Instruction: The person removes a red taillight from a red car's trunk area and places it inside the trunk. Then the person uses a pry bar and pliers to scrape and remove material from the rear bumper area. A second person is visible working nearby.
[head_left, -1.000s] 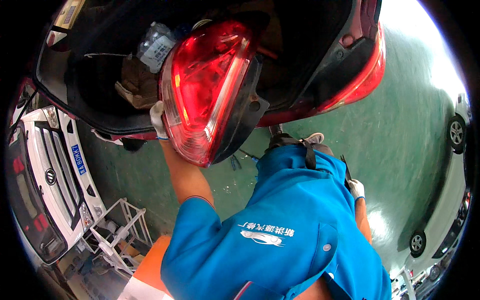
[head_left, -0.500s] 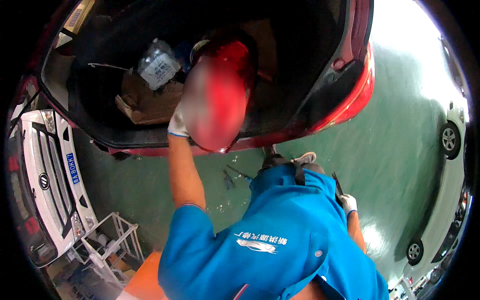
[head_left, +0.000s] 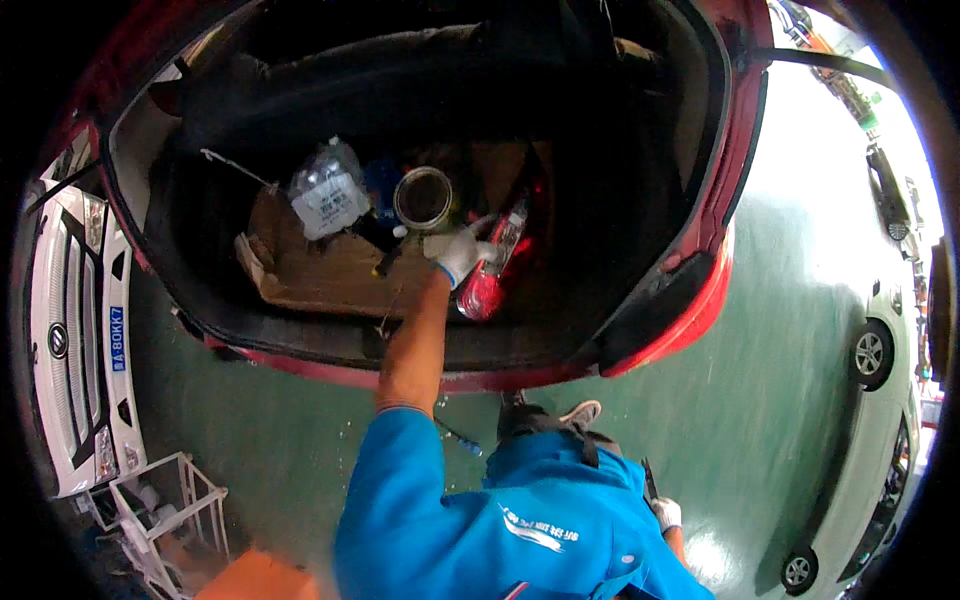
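Observation:
Inside the open trunk of a red car, my left hand, in a white glove, grips a red and clear tail light by its left edge. The lamp lies slanted in the trunk, partly in shadow. Just left of it are an open round can, and a clear plastic bag with a white label. Low by my right side, my right hand, also gloved, is closed around a dark, slim tool; its kind is too small to make out.
A flattened cardboard sheet lies beneath the things in the trunk. The trunk's red rear edge runs before me. A white vehicle stands left, a pale car right. At lower left is a white metal frame.
The tail light has gone from up close before me down into the trunk, with my left hand on it. My view has shifted, showing more of the trunk. My right hand stays at my side.

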